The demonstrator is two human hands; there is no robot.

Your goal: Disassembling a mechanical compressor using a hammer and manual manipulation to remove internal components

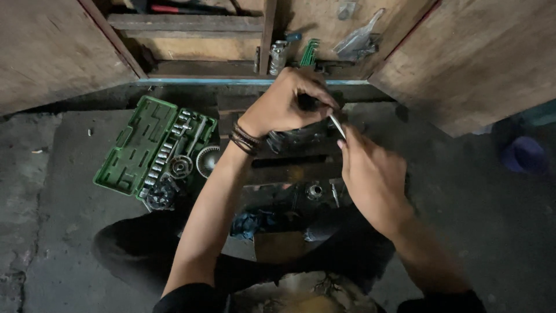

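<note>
A thin metal rod [336,125], long axis slanting from upper left to lower right, is pinched at its lower end by the closed right hand [373,179], while a dark part [301,138] beneath is gripped by the closed left hand [286,105], with a green socket case [136,148] lying open further left.

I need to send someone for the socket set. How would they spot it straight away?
Start at the open wooden cabinet ahead of the person. On the concrete floor below its left door, left of the left hand, lies the green case. It is the only bright green box, opened flat, with rows of shiny metal sockets.
</note>
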